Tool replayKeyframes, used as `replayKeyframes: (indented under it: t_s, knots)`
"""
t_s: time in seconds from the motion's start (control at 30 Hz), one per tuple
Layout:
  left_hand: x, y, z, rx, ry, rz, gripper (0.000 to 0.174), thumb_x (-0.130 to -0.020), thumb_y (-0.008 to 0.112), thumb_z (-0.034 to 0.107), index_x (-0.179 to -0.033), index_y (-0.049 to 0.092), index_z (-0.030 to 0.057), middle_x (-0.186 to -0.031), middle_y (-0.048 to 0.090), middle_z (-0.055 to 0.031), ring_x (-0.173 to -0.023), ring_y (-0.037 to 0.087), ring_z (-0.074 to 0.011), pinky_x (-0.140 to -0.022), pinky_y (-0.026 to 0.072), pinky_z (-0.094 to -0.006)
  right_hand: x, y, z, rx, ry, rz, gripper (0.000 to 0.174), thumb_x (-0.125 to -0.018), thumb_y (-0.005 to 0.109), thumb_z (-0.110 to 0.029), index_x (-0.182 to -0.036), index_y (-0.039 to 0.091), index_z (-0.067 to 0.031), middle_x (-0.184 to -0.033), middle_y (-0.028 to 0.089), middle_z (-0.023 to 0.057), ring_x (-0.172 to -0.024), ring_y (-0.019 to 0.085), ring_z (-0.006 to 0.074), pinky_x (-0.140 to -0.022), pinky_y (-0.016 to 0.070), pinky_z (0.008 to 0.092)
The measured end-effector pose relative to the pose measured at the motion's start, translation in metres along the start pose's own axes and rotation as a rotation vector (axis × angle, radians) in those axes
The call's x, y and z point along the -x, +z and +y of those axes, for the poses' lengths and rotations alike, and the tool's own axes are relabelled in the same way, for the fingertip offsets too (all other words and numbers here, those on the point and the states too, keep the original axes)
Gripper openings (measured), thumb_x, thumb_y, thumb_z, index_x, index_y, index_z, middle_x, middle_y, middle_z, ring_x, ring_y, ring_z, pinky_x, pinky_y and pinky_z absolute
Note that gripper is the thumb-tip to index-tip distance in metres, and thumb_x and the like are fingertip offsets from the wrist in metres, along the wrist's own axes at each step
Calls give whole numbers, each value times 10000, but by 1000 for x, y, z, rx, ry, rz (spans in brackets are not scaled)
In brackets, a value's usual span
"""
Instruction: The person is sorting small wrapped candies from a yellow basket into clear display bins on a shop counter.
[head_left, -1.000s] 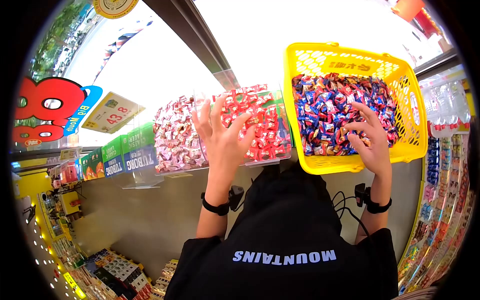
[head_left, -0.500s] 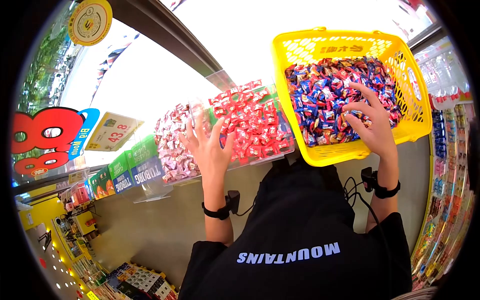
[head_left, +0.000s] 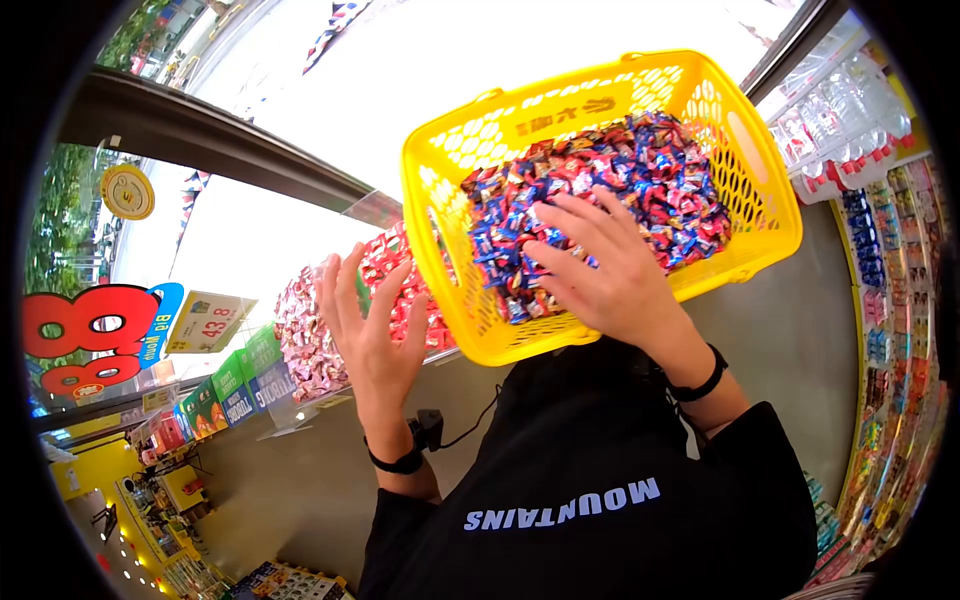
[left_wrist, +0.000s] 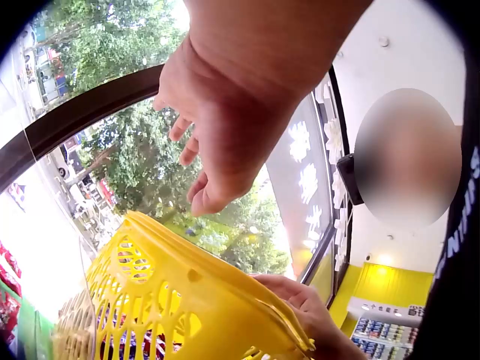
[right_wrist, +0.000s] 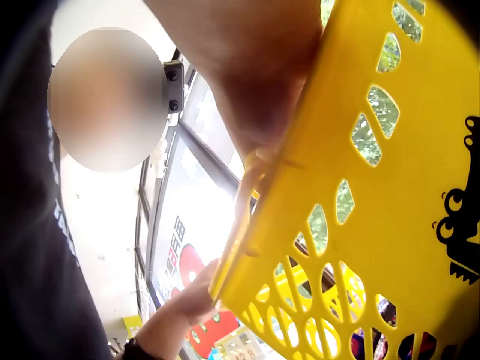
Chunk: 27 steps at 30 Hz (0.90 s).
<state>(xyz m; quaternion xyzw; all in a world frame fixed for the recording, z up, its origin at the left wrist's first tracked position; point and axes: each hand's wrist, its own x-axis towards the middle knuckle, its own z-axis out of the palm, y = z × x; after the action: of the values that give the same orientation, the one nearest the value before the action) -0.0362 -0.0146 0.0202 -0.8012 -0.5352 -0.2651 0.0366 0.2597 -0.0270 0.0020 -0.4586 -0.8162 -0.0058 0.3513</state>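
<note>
My right hand [head_left: 612, 283] reaches over the near side of a yellow plastic basket [head_left: 452, 318], fingers loosely spread above the wrapped candies [head_left: 680, 195] inside. The candies have blue, red and dark wrappers and cover the basket floor in a thick heap. My left hand [head_left: 372, 345] is raised with its fingers apart, left of the basket and in front of red-wrapped candies [head_left: 385, 258] and pink-wrapped candies [head_left: 305, 350]. Nothing shows in its grasp. In the left wrist view, the left hand [left_wrist: 217, 135] hangs above the basket's rim [left_wrist: 202, 259].
Beer cartons [head_left: 235, 390] line the ledge at left, below a price card [head_left: 208, 322] and a red number sign [head_left: 95, 330]. A window frame [head_left: 220, 145] runs behind. Plastic bottles [head_left: 845, 115] and stocked shelves [head_left: 890, 330] stand at right.
The basket now appears further left, overlapping more of the red candies. My right hand has moved left along with it, still over the candies; the left hand stays raised. The view has turned.
</note>
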Motion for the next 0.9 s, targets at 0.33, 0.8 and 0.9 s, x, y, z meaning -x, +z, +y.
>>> replayKeyframes:
  t_s: [0.33,0.8,0.9]
  knots:
    - [-83,-6,151,-89,166,-48,396,-859,817,130,-1252,770,157,-1583,533,-141,-1533,397,-442,-1256,323,-590,66,-120,115,-7,-25,24,300,-873,766,-133,-1171,747,-100,-1387,658,132,-1330,599,361,-1197,397,616]
    - [-227,202,256,-87,726,-421,181,-855,770,236,-1026,804,187,-1509,582,-103,-1521,422,-329,-1325,162,-634,83,-135,174,-43,6,74,298,-879,780,-156,-1166,736,-87,-1392,637,157,-1347,574,364,-1213,384,583]
    - [-218,247,255,-194,828,-467,152,-860,739,247,-989,807,207,-1527,556,-87,-1536,400,-323,-1327,124,-646,85,-133,176,-45,16,77,293,-881,778,-156,-1160,735,-77,-1394,636,159,-1347,574,359,-1212,386,580]
